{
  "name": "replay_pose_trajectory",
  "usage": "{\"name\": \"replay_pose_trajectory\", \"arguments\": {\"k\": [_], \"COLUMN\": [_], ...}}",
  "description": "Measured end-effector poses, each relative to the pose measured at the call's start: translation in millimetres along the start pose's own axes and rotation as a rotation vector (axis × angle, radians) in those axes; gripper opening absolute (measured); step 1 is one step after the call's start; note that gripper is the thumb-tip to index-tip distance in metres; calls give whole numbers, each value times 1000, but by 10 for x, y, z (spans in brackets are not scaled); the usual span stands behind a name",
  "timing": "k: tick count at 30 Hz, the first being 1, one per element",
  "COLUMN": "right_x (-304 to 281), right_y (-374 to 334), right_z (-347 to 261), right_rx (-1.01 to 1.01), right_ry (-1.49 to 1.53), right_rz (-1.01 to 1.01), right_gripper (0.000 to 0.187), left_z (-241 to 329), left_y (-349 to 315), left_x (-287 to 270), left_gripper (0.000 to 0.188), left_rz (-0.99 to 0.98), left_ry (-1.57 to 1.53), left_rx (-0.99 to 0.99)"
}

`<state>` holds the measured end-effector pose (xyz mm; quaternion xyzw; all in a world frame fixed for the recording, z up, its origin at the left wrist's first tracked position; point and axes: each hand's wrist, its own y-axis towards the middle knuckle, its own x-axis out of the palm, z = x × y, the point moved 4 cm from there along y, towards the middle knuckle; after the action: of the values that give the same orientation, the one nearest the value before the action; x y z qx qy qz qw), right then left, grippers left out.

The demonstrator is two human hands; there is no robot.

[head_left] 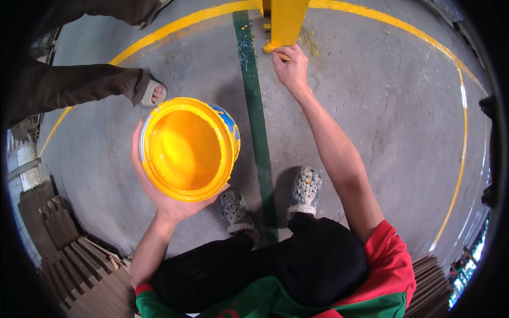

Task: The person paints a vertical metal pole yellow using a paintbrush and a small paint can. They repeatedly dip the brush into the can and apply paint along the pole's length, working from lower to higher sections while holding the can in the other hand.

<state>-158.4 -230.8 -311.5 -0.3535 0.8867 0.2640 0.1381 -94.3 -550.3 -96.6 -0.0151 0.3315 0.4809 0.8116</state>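
Observation:
A round paint bucket (pixel 230 139) with yellow paint inside and yellow smears over its rim and blue side is held up in front of me. My left hand (pixel 169 201) grips it from below and along its left side. Farther out, my right hand (pixel 292 69) is closed round the wooden handle of a paintbrush (pixel 284 56). The brush meets the lower end of a yellow post (pixel 286 24). Its bristles are mostly hidden by my fingers and the post's foot.
Yellow paint spots (pixel 308 41) lie on the grey floor by the post. A green stripe (pixel 254 116) runs between my feet, with yellow lines (pixel 175 26) beyond. At left stands another person's leg (pixel 95 87) in a sandal. Stacked brown slats (pixel 79 270) lie at lower left.

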Motion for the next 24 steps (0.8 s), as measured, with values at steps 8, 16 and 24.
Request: {"name": "replay_pose_trajectory", "arguments": {"k": [8, 16, 24], "right_x": [-586, -504, -119], "right_y": [-30, -121, 50], "right_z": [-319, -214, -85], "right_rx": [-163, -101, -49], "right_ry": [156, -18, -24], "right_rz": [217, 55, 1], "right_gripper": [11, 12, 13], "left_z": [-24, -42, -17], "left_y": [-24, -1, -8], "left_x": [-61, -6, -37], "left_gripper": [130, 132, 134], "left_rz": [-11, -24, -7], "left_ry": [13, -42, 29], "left_rx": [10, -12, 1]}}
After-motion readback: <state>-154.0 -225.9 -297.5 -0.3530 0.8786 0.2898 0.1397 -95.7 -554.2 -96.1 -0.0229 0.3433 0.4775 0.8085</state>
